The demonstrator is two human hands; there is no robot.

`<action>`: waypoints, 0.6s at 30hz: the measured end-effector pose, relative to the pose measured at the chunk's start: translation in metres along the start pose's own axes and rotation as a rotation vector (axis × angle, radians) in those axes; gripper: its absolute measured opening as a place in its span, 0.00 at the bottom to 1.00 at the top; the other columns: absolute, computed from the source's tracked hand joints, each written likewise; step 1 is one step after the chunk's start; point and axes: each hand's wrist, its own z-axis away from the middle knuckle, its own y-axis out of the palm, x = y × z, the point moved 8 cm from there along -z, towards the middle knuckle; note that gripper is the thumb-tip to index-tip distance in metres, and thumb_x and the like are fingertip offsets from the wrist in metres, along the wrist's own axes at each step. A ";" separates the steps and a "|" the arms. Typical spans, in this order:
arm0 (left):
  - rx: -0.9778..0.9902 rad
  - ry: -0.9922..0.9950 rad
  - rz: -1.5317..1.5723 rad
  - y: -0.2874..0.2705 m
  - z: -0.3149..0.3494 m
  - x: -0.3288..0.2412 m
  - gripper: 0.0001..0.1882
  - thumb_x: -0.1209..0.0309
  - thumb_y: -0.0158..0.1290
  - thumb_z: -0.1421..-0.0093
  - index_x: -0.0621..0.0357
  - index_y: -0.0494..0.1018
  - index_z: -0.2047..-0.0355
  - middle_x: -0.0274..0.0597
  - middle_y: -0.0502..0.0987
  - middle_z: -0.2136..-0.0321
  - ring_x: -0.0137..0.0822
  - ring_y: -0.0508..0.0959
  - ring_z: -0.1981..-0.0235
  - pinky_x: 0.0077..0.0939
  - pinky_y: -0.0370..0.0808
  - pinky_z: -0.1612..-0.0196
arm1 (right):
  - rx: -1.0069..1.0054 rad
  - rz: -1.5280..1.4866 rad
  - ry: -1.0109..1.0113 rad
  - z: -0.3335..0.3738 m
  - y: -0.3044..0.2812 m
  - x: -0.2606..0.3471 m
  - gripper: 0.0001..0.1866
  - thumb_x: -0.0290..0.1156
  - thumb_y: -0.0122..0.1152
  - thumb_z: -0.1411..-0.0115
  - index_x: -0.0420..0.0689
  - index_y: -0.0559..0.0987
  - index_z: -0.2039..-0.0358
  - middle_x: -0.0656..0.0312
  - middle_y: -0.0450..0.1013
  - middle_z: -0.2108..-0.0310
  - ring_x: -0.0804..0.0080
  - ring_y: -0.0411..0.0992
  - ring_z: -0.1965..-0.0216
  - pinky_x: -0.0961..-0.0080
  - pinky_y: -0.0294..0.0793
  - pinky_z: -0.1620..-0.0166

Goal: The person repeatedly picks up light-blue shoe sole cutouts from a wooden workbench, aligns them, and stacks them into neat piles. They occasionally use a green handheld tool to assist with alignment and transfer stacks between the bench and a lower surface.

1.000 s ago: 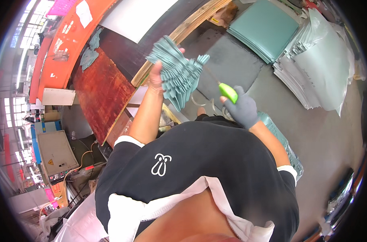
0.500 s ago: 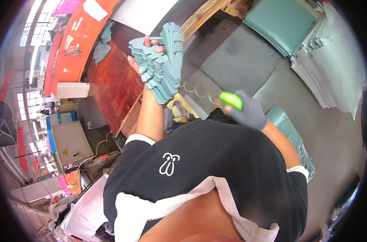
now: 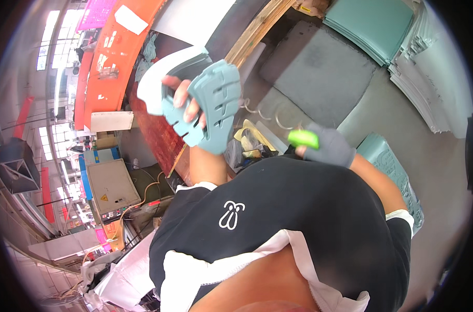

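The person's left hand (image 3: 181, 94) is bare, and its grip is bent tight around a bunch of blue-green cut-out pieces (image 3: 222, 93). The pieces are thin and flat with little slots in them, and they fan out on both sides of the fingers (the ones on the left look almost white in the light). The bunch is up in the air, in front of the person's black shirt (image 3: 298, 192) and partly in front of the red-brown table (image 3: 158, 136). The right hand (image 3: 331, 148) wears a grey glove, and its grip is clenched on a bright green handle (image 3: 303, 138). The tip of that tool is too blurry to make out. A thin curly cord (image 3: 280, 118) loops between the handle and the bunch, but what it joins is hard to tell. Past the hands, a dark grey mat (image 3: 319, 73) lies on the floor. Near it sit a stack of blue-green sheets (image 3: 369, 23) and a pile of pale sheets (image 3: 436, 83). A blue-green plastic thing (image 3: 384, 156) is just beside the right arm.
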 end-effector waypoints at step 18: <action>0.243 -0.196 -0.183 0.004 0.044 0.013 0.24 0.56 0.51 0.41 0.62 0.71 0.52 0.59 0.71 0.68 0.48 0.76 0.74 0.38 0.76 0.69 | -0.108 -0.271 -0.231 0.009 -0.039 0.045 0.20 0.43 0.62 0.47 0.41 0.74 0.60 0.59 0.73 0.75 0.70 0.72 0.74 0.71 0.71 0.65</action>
